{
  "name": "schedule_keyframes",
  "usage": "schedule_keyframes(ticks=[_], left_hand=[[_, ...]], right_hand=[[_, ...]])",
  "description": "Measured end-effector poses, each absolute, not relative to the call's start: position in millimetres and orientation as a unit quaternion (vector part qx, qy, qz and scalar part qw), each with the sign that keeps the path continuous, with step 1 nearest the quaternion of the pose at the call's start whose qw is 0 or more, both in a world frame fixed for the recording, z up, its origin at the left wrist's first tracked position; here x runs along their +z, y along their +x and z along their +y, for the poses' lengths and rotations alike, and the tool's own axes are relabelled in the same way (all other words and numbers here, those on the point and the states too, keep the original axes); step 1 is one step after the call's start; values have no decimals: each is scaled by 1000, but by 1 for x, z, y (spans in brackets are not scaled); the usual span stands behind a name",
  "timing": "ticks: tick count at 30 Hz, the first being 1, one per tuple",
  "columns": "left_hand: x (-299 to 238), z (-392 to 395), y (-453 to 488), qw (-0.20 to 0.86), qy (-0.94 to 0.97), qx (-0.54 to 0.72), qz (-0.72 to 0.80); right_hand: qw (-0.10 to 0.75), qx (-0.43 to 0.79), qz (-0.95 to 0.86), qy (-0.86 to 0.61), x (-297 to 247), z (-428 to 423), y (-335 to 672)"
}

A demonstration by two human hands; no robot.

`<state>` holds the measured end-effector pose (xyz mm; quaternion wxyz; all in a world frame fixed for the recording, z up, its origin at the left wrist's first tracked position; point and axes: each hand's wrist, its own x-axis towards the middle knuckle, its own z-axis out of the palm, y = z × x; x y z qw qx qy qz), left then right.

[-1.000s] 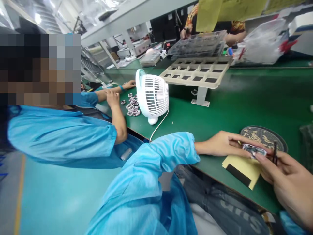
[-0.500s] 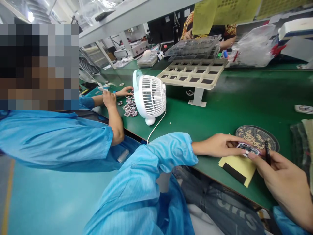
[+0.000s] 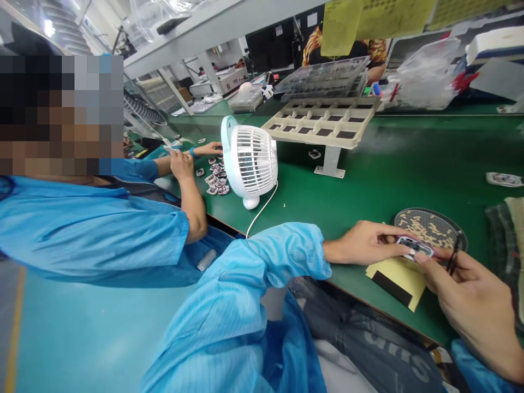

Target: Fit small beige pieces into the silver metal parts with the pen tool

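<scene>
My left hand (image 3: 365, 243) is closed on one end of a small flat part (image 3: 416, 247) with a pale rim and dark inside, perhaps an electronic housing. At the part's other end is my right hand (image 3: 477, 300), its thumb pressing on the rim. A slim black tool, apparently tweezers (image 3: 453, 255), stands up between the right hand's fingers. Both hands are above a yellow pad (image 3: 395, 284) with a dark strip. Just behind them lies a round dark dish (image 3: 440, 217) holding many small beige pieces.
A white fan (image 3: 254, 161) stands left of centre, its cord running to the table edge. Beyond it, a co-worker's hand (image 3: 182, 164) is near a pile of similar parts (image 3: 216, 180). A compartment tray (image 3: 323, 123) sits on a raised bracket. Another part (image 3: 504, 179) lies far right.
The tweezers in my right hand have tilted and turned slightly. Both hands still hold the part in nearly the same place. The co-worker's head and far arm have shifted a little.
</scene>
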<state>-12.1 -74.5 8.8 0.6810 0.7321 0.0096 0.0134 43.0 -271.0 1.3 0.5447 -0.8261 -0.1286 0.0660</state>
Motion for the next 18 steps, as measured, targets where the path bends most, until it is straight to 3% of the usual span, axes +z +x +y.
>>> schedule_keyframes(ticks=[5, 10, 18], left_hand=[[6, -81, -17, 688, 724, 51, 16], [14, -73, -15, 658, 749, 73, 13], [12, -68, -11, 543, 832, 105, -43]], right_hand=[[613, 104, -120, -774, 1, -266, 41], [613, 112, -223, -750, 6, -258, 46], [589, -17, -279, -759, 17, -260, 61]])
